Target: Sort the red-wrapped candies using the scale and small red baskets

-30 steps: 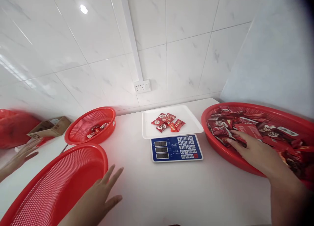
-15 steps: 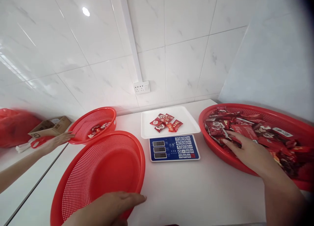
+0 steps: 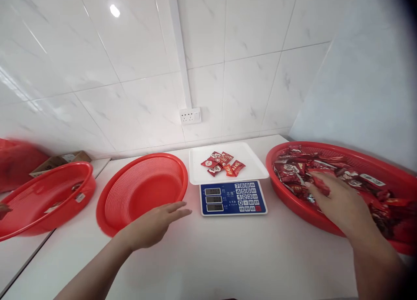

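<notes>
My left hand (image 3: 156,224) is at the near right rim of a red plastic basket (image 3: 109,195), fingers stretched out; whether it touches the rim is hard to tell. Inside the large red basket (image 3: 302,215) on the right, my right hand (image 3: 342,200) pinches a red snack packet (image 3: 321,183) between thumb and fingers. Many red wrapped packets (image 3: 289,168) lie around it. Between the two baskets, a digital scale (image 3: 231,198) carries a white tray (image 3: 250,158). Several small red packets (image 3: 215,164) are grouped on that tray.
A third red basket (image 3: 73,215) stands at the left with a few packets in it, another person's hand (image 3: 4,209) over it. Behind are a cardboard box (image 3: 60,161) and a red bag (image 3: 19,161). A wall socket (image 3: 190,115) is above the tray.
The basket with a few packets has moved left, toward the other person. My left hand and the middle basket have moved back toward the wall. My right hand has closed on a packet.
</notes>
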{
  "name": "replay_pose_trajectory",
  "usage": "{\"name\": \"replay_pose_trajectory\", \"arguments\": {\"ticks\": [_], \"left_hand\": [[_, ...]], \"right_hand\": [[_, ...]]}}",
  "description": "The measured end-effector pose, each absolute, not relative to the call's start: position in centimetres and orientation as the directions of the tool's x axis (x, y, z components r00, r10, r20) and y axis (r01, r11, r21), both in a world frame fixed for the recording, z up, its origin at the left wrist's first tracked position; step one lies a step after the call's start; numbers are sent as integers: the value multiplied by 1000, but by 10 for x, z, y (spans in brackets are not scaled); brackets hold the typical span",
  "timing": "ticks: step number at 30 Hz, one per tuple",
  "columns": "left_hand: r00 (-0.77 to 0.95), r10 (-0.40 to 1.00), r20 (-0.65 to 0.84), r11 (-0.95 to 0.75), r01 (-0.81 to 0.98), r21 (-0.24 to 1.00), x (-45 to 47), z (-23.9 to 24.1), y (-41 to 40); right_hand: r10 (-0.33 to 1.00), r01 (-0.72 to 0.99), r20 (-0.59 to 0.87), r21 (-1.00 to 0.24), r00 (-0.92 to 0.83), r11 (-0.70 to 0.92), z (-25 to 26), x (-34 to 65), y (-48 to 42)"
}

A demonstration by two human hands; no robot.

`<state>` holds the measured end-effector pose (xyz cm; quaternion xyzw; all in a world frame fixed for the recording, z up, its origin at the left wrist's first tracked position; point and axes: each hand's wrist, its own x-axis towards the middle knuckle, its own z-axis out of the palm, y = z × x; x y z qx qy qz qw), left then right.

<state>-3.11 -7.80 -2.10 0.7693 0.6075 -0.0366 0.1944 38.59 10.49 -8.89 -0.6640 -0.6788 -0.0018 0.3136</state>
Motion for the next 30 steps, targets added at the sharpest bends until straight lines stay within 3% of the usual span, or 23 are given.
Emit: {"name": "replay_pose_trajectory", "arguments": {"ticks": [3, 7, 10, 12, 14, 18, 20, 27, 30], "left_hand": [[161, 968, -192, -123, 973, 195, -44, -35, -72], [30, 981, 192, -77, 968, 240, -48, -59, -67], [-79, 784, 616, -182, 919, 349, -40, -82, -65], [-145, 629, 764, -274, 878, 392, -31, -98, -65], [-105, 605, 789, -384, 830, 405, -22, -113, -65], [2, 743, 670, -497, 672, 549, -7, -129, -68], [18, 788, 615, -495, 613, 616, -1, -133, -70], [95, 830, 550, -498, 570, 653, 6, -133, -74], [67, 847, 527, -465, 573, 675, 2, -132, -72]], "right_hand": [[795, 876, 595, -439, 115, 202, -73, 367, 95], [847, 784, 521, -480, -107, 394, -65, 318, 93], [831, 697, 421, -469, -364, 543, -71, 273, 110], [818, 683, 305, -451, -487, 575, -74, 247, 128], [808, 700, 180, -419, -561, 579, -75, 227, 147], [777, 727, 35, -327, -629, 604, -74, 207, 173], [745, 694, 59, -320, -664, 644, -75, 204, 178], [706, 633, 204, -324, -679, 703, -78, 205, 176], [770, 640, 211, -449, -602, 623, -74, 206, 178]]}}
